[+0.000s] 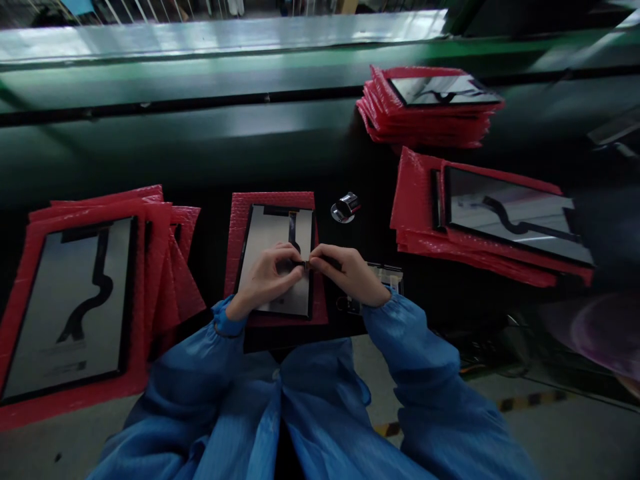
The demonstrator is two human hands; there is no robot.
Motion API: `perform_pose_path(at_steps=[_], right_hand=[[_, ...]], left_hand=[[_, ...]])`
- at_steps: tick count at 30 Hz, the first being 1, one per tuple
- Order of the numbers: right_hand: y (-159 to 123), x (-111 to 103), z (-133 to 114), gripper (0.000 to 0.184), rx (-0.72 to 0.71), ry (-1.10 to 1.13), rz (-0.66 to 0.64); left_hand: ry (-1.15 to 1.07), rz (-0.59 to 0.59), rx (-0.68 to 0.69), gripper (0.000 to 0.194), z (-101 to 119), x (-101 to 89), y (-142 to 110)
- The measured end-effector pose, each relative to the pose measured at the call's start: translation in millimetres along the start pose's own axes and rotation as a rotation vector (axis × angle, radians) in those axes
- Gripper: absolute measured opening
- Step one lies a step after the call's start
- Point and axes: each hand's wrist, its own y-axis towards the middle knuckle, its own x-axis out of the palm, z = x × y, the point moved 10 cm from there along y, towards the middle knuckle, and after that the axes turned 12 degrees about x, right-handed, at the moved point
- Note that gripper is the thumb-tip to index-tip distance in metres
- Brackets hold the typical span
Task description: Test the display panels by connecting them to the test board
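Note:
In front of me a display panel [265, 233] with a silvery back and black edges lies on a red bubble-wrap sheet [237, 220]. A black flex cable [293, 227] runs down from the panel's top edge to my fingers. My left hand [270, 273] is above the panel, thumb and forefinger pinching the cable's free end. Meeting it from the right, my right hand [347, 270] has thumb and forefinger closed at a tiny piece on the cable's tip. That small piece is mostly hidden by the fingertips.
Stacked panels in red bubble wrap lie at the left [83, 300], at the right [500, 213] and at the back right [425, 113]. A small shiny roll [346, 207] stands behind my right hand. A clear fixture [390, 277] lies partly under my right wrist.

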Motion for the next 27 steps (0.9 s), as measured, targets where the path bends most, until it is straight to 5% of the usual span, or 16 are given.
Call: perform_pose_path(at_steps=[4, 7, 12, 18, 22, 27], right_hand=[[6, -50, -2, 0.024, -0.049, -0.147, 0.319], [14, -96, 8, 0.037, -0.038, -0.424, 0.599], [42, -103, 42, 0.053, 0.003, -0.630, 0.507], [46, -96, 44, 0.050, 0.015, -0.717, 0.555], [48, -101, 34, 0.045, -0.002, -0.757, 0.528], [19, -103, 0, 0.043, -0.161, -0.638, 0.622]], left_hand=[[0.205, 0.246, -0.059, 0.021, 1, -45.9, -20], [0.621, 0.245, -0.217, 0.036, -8, -73.2, -46], [1.044, 0.070, -0.430, 0.040, -25, -81.7, -83], [1.013, -0.131, -0.700, 0.028, -39, -82.2, -106], [0.665, 0.095, -0.628, 0.015, -39, -92.9, -108], [0.304, 0.304, -0.636, 0.029, -56, -92.8, -127]])
